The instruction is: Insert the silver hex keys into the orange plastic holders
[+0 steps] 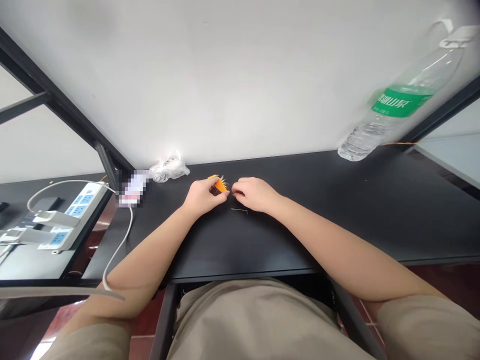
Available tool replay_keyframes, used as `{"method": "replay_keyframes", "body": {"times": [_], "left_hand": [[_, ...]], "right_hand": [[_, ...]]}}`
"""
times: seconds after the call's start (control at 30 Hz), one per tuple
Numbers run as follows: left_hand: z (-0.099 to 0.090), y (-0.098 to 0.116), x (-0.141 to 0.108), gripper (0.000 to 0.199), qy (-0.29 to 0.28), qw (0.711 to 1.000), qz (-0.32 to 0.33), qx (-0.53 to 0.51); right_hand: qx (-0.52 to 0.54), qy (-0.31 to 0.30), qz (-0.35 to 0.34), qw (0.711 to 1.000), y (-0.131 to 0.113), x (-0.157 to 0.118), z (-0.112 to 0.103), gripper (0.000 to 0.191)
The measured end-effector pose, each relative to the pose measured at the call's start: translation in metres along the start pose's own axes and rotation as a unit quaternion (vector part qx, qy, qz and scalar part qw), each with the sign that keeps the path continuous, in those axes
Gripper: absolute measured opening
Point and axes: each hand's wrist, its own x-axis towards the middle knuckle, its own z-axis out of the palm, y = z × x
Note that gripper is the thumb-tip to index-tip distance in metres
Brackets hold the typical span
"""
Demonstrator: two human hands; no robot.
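Observation:
My left hand (205,196) is closed around a small orange hex key holder (221,185), thumb below and fingers above. A row of dark, rib-like pieces shows along it, with a shiny bit at the top; the rest is covered by my fingers. Just to the right, my right hand (255,194) is closed in a pinch, its fingertips close to the ribbed end. Whatever those fingers hold is hidden. On the black table (243,245), below and between both hands, lies a thin L-shaped hex key (240,210).
A crumpled clear plastic bag (170,167) lies by the wall, beside a blurred white packet (134,189). At back right stands a large water bottle (390,107) with a green label. A power strip (77,212) with plugs is at left; a white cable (125,235) crosses near my left forearm.

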Motion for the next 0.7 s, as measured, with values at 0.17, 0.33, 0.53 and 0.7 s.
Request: {"method": "replay_keyframes", "body": {"times": [0.17,0.33,0.53,0.7], "left_hand": [[-0.004,0.000,0.000,0.017,-0.016,1.000,0.015,0.006],[-0.002,-0.001,0.000,0.015,-0.019,0.999,0.030,0.035],[-0.001,0.000,-0.001,0.018,-0.020,0.997,0.046,0.062],[-0.002,0.000,-0.001,0.021,-0.027,0.997,0.048,0.061]], "right_hand": [[0.017,-0.170,-0.017,0.985,0.001,-0.007,-0.018,0.017],[-0.086,-0.230,0.015,0.969,-0.020,-0.009,-0.019,0.007],[-0.096,-0.159,0.009,0.983,-0.027,-0.008,-0.018,0.006],[0.008,-0.099,0.039,0.994,-0.022,-0.010,-0.023,0.010]]}}
